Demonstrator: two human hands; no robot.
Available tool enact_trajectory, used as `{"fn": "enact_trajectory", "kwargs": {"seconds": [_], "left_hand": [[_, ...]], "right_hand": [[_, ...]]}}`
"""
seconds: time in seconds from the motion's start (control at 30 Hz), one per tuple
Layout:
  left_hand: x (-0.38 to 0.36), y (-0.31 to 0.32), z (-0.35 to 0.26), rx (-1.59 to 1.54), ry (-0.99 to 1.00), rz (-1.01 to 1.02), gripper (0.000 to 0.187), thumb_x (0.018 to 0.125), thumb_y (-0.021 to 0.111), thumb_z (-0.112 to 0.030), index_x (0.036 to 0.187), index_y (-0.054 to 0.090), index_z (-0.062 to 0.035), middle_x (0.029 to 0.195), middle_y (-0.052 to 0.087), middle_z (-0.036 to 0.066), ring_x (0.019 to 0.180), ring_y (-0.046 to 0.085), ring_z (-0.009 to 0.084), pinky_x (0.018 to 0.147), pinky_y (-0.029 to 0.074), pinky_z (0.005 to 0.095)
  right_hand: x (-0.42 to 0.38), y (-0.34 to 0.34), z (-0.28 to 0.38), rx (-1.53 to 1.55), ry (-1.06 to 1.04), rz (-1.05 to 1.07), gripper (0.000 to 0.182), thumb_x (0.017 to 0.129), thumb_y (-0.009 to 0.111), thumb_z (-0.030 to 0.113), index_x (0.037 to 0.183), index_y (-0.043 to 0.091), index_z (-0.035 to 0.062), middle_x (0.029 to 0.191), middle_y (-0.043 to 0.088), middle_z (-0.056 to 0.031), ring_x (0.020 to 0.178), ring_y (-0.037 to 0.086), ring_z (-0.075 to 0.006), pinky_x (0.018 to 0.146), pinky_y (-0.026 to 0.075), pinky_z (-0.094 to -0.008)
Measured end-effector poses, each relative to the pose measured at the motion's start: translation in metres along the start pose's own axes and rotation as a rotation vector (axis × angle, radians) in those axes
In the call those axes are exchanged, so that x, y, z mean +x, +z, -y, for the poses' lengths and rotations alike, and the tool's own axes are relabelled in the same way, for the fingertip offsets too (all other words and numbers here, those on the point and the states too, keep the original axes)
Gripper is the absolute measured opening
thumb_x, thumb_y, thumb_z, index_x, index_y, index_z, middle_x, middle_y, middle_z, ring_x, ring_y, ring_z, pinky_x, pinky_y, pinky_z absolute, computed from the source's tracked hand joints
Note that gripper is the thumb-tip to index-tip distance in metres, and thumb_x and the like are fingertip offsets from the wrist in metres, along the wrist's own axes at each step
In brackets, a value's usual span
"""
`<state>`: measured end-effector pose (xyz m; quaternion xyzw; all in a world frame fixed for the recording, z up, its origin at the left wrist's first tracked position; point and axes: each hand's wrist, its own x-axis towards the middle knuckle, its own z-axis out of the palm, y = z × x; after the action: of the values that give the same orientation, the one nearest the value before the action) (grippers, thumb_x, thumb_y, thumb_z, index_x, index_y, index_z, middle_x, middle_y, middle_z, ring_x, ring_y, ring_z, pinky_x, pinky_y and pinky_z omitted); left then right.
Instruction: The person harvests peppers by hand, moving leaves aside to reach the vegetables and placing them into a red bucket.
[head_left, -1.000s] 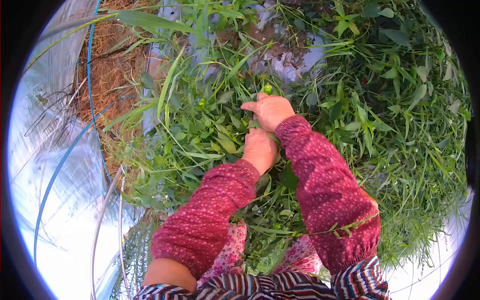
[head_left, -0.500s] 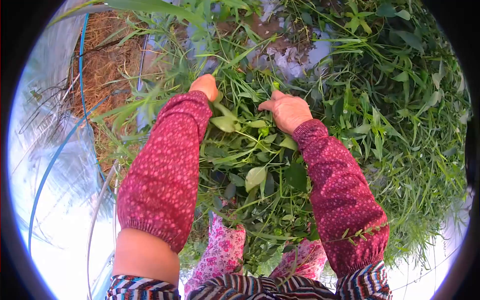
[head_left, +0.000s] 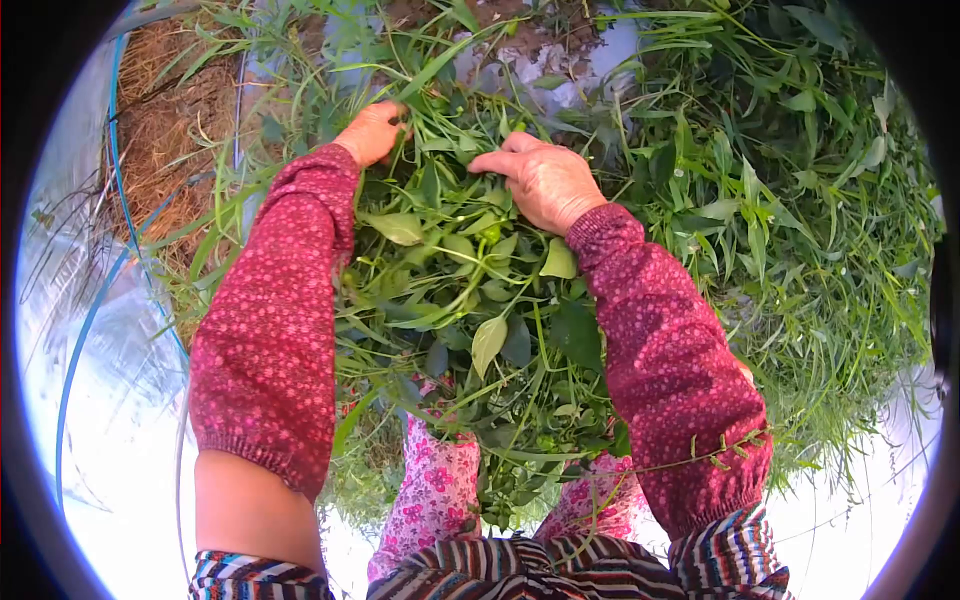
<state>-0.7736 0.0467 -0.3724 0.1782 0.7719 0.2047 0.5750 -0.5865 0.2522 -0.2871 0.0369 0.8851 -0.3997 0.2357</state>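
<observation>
Both hands reach into a leafy pepper plant (head_left: 460, 250) with small green peppers (head_left: 490, 234) among its leaves. My left hand (head_left: 372, 133) is at the plant's upper left, fingers curled in among narrow leaves and stems; what is between the fingertips is hidden. My right hand (head_left: 550, 185) lies over the foliage to the right, back of the hand up. Its index finger stretches left over the leaves, apart from the other visible finger, and nothing shows in its grasp. A pale yellow-green leaf (head_left: 488, 345) hangs below the hands.
Dense weeds (head_left: 760, 200) crowd the right side. Grey plastic film (head_left: 545, 65) with soil lies beyond the plant. At left are dry straw (head_left: 165, 120), a blue hose (head_left: 85, 340) and clear sheeting (head_left: 120, 400). The wearer's flowered leg coverings (head_left: 432, 490) stand close to the foliage.
My left hand has moved left and up, its fingers now more visible. The right hand has shifted left and slightly up. The view has also shifted a little, so leaves appear farther left.
</observation>
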Motion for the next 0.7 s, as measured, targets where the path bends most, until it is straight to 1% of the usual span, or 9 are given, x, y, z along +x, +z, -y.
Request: {"fn": "enact_trajectory", "kwargs": {"seconds": [0.1,0.27,0.3,0.37,0.43,0.5,0.57,0.63,0.7], "left_hand": [[0.0,0.002,0.0,0.061,-0.024,-0.092,0.024,0.09,0.051,-0.016,0.113,0.057,-0.0104,0.085,0.063,0.011,0.062,0.061,0.0209,0.051,0.052,0.0339],[-0.04,0.001,-0.036,0.644,0.082,-0.435,0.016,0.081,0.054,-0.012,0.096,0.059,-0.0103,0.095,0.063,0.016,0.086,0.061,0.034,0.076,0.048,0.0436],[-0.045,-0.003,-0.041,0.648,0.082,-0.435,0.016,0.081,0.054,-0.012,0.096,0.059,-0.0103,0.095,0.063,0.016,0.086,0.061,0.034,0.076,0.048,0.0436],[-0.05,-0.008,-0.049,0.854,0.355,-0.484,0.015,0.078,0.055,-0.012,0.092,0.061,-0.0119,0.088,0.062,0.013,0.085,0.062,0.0302,0.073,0.048,0.0447],[-0.055,-0.006,-0.054,0.754,0.353,-0.515,0.016,0.076,0.056,-0.012,0.091,0.062,-0.013,0.085,0.061,0.012,0.087,0.062,0.0287,0.072,0.048,0.0446],[-0.066,-0.012,-0.074,1.005,0.168,-0.345,0.016,0.076,0.056,-0.012,0.091,0.061,-0.0134,0.087,0.062,0.012,0.087,0.062,0.028,0.073,0.049,0.0446],[-0.076,-0.024,-0.08,1.03,0.112,-0.402,0.015,0.078,0.056,-0.012,0.092,0.062,-0.0111,0.087,0.063,0.013,0.086,0.062,0.0296,0.073,0.049,0.0446],[-0.088,-0.032,-0.078,0.851,-0.177,-0.41,0.015,0.078,0.057,-0.013,0.091,0.061,-0.0069,0.087,0.064,0.014,0.085,0.063,0.0323,0.074,0.049,0.0441],[-0.107,-0.036,-0.051,0.764,-0.372,-0.181,0.033,0.083,0.058,-0.033,0.1,0.063,-0.0048,0.096,0.065,0.019,0.091,0.063,0.0325,0.079,0.05,0.0412]], "right_hand": [[-0.001,0.001,0.004,0.043,-0.04,-0.087,0.041,0.077,0.057,0.001,0.11,0.062,0.0255,0.096,0.058,-0.004,0.085,0.058,-0.0261,0.078,0.047,-0.0369],[-0.018,-0.004,0.019,0.079,-0.035,-0.328,0.048,0.074,0.057,0.0,0.11,0.062,0.0298,0.095,0.056,-0.0035,0.082,0.054,-0.0276,0.08,0.045,-0.0367],[-0.023,-0.005,0.025,0.068,-0.053,-0.348,0.046,0.073,0.058,0.002,0.11,0.063,0.0293,0.095,0.056,-0.0021,0.083,0.054,-0.0262,0.08,0.044,-0.036],[-0.032,-0.007,0.032,0.105,-0.112,-0.342,0.047,0.072,0.058,0.002,0.109,0.064,0.0287,0.094,0.055,-0.0025,0.084,0.055,-0.0255,0.082,0.042,-0.0372],[-0.039,-0.003,0.032,0.109,-0.122,-0.315,0.046,0.071,0.057,0.002,0.108,0.064,0.0281,0.094,0.055,-0.0035,0.086,0.055,-0.0256,0.082,0.042,-0.0377],[-0.045,0.001,0.035,0.033,-0.138,-0.277,0.045,0.07,0.057,0.003,0.107,0.064,0.0274,0.094,0.055,-0.0044,0.086,0.055,-0.0262,0.081,0.042,-0.0373],[-0.049,0.003,0.038,-0.007,-0.099,-0.14,0.043,0.07,0.055,0.004,0.106,0.065,0.0267,0.095,0.056,-0.0056,0.087,0.055,-0.0277,0.083,0.042,-0.0364],[-0.053,0.012,0.018,0.019,-0.086,-0.101,0.043,0.069,0.056,0.003,0.104,0.066,0.0259,0.097,0.057,-0.0065,0.09,0.055,-0.0283,0.084,0.041,-0.0367],[-0.055,0.013,0.003,-0.008,-0.044,-0.07,0.041,0.069,0.059,0.001,0.102,0.067,0.0237,0.097,0.058,-0.0067,0.089,0.056,-0.0275,0.084,0.043,-0.0373]]}}
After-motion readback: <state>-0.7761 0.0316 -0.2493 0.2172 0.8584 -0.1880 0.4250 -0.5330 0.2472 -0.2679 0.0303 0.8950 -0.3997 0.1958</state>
